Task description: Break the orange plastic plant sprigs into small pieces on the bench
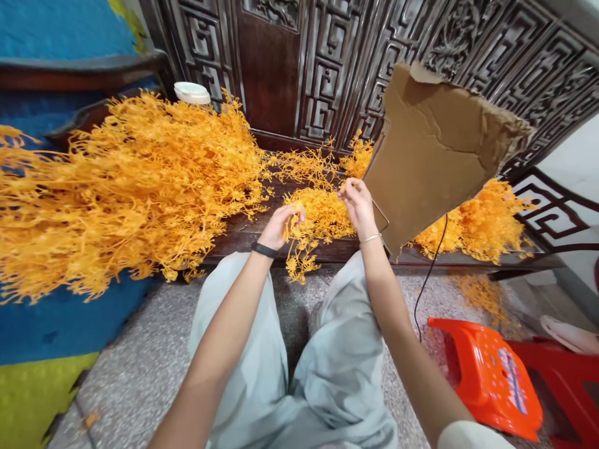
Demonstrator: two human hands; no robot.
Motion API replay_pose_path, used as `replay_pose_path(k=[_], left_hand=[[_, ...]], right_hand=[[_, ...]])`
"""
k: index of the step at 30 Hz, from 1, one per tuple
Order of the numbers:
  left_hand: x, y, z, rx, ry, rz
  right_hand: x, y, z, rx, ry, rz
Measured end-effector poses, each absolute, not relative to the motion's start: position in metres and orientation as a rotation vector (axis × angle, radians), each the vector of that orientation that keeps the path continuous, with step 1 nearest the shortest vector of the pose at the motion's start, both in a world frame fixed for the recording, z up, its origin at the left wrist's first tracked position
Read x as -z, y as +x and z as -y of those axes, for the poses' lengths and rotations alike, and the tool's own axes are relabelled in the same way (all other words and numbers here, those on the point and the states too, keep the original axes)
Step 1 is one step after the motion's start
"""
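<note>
My left hand (pixel 282 224), with a black band at its wrist, is closed on an orange plastic flower sprig (pixel 299 259) whose end hangs over the bench edge. To its right, my right hand (pixel 359 206) is pinched closed above a small heap of orange plastic flowers (pixel 322 215). What sits between its fingertips is too small to make out. Next to that hand, a torn brown cardboard sheet (pixel 430 149) leans upright, with a thin bent metal rod at its near side.
A large pile of orange plastic sprigs (pixel 154 181) covers the bench's left side. Another orange pile (pixel 486 218) lies behind the cardboard. A white bowl (pixel 191 93) stands at the back. A black cord (pixel 428 274) hangs down near a red plastic stool (pixel 491 374).
</note>
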State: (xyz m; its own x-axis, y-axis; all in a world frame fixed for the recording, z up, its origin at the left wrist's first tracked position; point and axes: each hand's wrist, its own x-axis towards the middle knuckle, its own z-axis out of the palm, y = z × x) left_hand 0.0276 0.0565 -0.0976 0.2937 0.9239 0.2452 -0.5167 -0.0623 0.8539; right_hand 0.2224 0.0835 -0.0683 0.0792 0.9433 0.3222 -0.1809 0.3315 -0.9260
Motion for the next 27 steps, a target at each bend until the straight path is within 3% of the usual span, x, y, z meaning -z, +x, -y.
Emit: replay_pose_path(k=[6, 17, 27], left_hand=[[0.104, 0.027, -0.061, -1.291, 1.006, -0.54], [0.105, 0.03, -0.061, -1.366, 0.852, -0.652], [0.104, 0.032, -0.06, -1.562, 1.219, -0.824]], right_hand=[[0.081, 0.23, -0.094, -0.649, -1.233, 1.624], [0.093, 0.23, -0.116, -0.585, -1.514, 1.619], [0.072, 0.206, -0.069, -1.102, -1.132, 1.553]])
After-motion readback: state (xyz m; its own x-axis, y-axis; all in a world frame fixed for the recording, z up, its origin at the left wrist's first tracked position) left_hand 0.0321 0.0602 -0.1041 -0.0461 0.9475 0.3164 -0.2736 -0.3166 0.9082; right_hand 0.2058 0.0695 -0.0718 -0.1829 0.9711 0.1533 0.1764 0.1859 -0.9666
